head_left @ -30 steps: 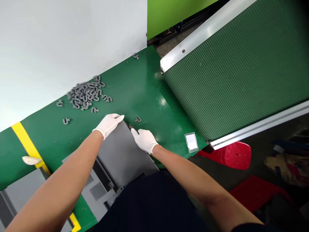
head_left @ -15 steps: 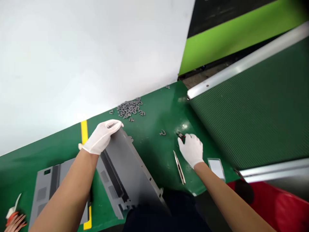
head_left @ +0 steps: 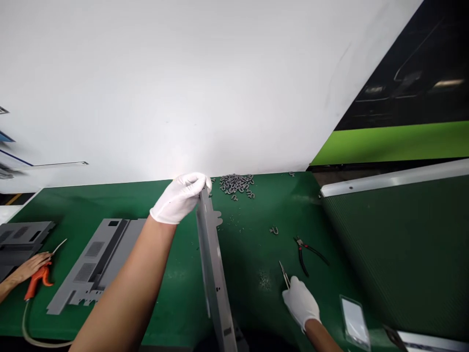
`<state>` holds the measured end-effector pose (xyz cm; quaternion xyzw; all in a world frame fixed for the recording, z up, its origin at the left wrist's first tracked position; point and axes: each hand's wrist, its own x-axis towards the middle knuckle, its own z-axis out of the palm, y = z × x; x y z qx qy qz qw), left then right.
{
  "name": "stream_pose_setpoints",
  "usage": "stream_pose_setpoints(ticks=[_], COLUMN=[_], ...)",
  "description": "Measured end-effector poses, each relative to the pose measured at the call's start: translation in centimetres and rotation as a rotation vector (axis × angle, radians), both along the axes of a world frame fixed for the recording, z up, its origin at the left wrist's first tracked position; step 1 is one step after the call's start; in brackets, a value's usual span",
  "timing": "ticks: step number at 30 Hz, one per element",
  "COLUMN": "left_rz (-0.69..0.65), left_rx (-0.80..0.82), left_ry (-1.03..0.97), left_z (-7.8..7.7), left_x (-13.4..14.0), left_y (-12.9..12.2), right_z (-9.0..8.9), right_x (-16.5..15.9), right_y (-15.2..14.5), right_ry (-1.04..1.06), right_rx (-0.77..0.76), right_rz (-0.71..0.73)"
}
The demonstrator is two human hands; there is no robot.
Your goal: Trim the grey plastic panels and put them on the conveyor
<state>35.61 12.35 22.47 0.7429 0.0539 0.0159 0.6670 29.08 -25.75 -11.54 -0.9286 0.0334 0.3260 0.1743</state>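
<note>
My left hand point(head_left: 181, 198), in a white glove, is closed on the top end of a grey panel point(head_left: 216, 264). The panel stands on its edge, its narrow notched side toward me. Low on the right, my gloved right hand point(head_left: 301, 303) has its fingers closed around a slim silver utility knife point(head_left: 284, 275); the pointed end sticks out and the handle is hidden under the hand. Side cutters point(head_left: 304, 247) with dark handles lie open beyond that hand. One small grey hook-shaped clip point(head_left: 274, 230) lies between the panel and the cutters.
A pile of grey clips point(head_left: 236, 183) sits against the white wall point(head_left: 205, 88). More grey panels point(head_left: 93, 264) lie left. Another person's hand point(head_left: 34, 266) is by an orange air gun point(head_left: 36, 281). A ribbed green surface point(head_left: 403, 249) with a metal rail borders the right.
My right hand has left the side cutters and moved down to the knife. The panel in my left hand has been tipped up onto its edge. The view has swung left.
</note>
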Motion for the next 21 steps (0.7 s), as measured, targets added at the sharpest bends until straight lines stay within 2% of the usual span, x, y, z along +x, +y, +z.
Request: stream_pose_setpoints(ticks=[3,5,8,11,13,15,18,21], left_rz=[-0.001,-0.032,-0.140,-0.242,-0.297,-0.349,-0.416,-0.401], left_rx=[-0.129,-0.226,-0.377,-0.508,-0.528,-0.508,-0.458,-0.386], left_ry=[-0.124,-0.167,-0.178,-0.214,-0.221,-0.217,-0.198,-0.180], left_z=[0.1,-0.5,-2.4,-4.8,-6.1,-7.1,-8.0,-8.3], left_x=[-0.3,-0.2,0.7,2.4,3.7,5.0,6.3,6.6], left_y=[1.3,1.7,1.1,-0.4,-1.5,-2.4,-3.7,-5.4], right_z=[0.4,1.5,4.9,9.6,13.0,16.5,21.6,26.4], right_x=[0.1,0.4,1.8,3.9,5.2,6.1,6.7,7.3], right_y=[-0.1,0.1,0.9,2.2,3.0,3.6,4.3,4.9], right_ry=[0.057,0.124,0.131,0.117,0.106,0.066,-0.032,-0.081], right_rx=[0.160,0.337,0.652,0.929,1.014,1.044,1.085,1.004], right_rz=[-0.141,-0.292,-0.524,-0.674,-0.660,-0.579,-0.355,-0.150])
